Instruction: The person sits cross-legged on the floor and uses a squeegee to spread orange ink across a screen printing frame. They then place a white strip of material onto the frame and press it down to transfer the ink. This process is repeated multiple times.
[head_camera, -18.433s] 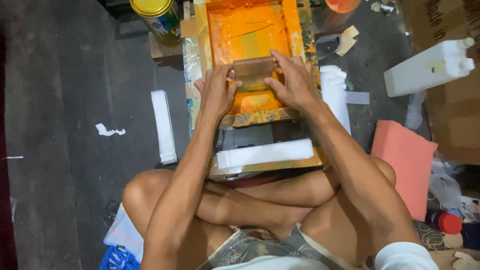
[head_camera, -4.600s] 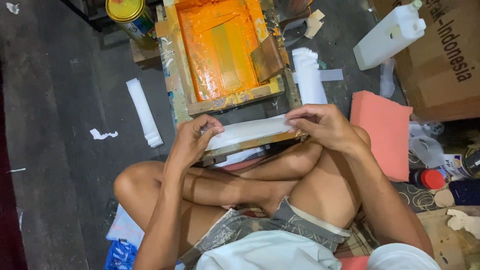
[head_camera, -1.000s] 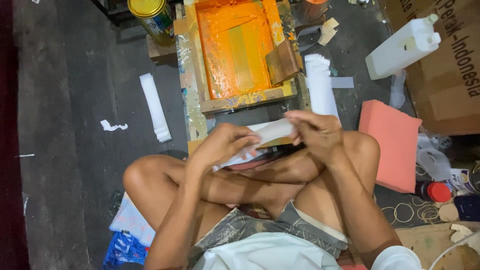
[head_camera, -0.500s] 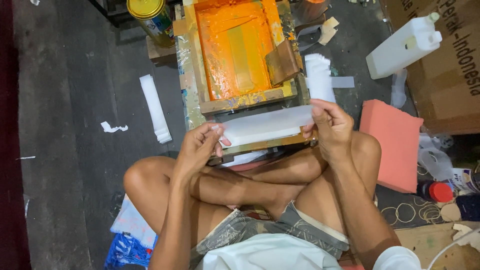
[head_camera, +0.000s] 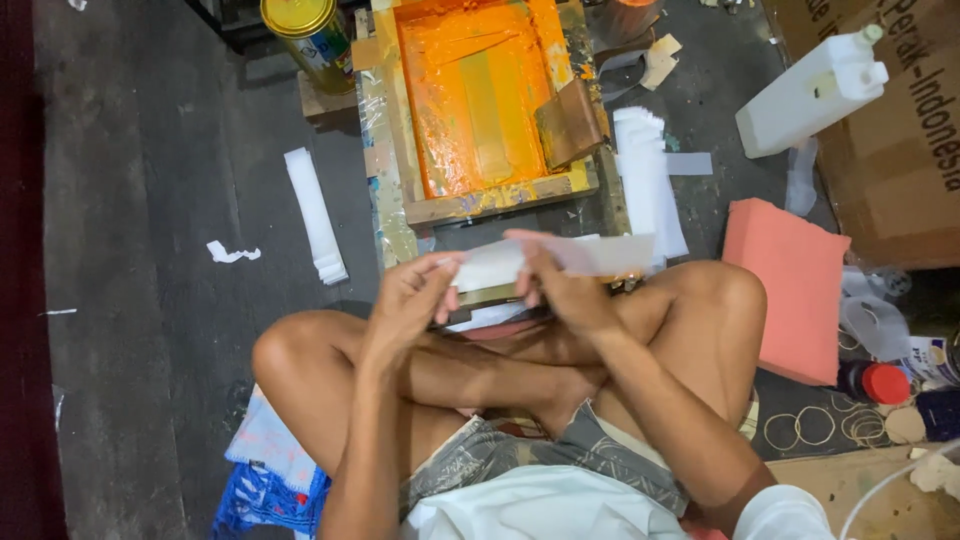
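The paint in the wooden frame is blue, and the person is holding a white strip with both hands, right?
Not quite. The head view shows the paint in the wooden frame is orange, not blue. The rest holds: the left hand and right hand both hold the white strip.

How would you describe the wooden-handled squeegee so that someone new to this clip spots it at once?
Find the wooden frame filled with bright orange ink, on the floor ahead of the seated person's knees. The squeegee leans tilted against the frame's right inner side. It is the one plain brown slab there, unlike the white paper stack just outside the frame and the yellow can at upper left.
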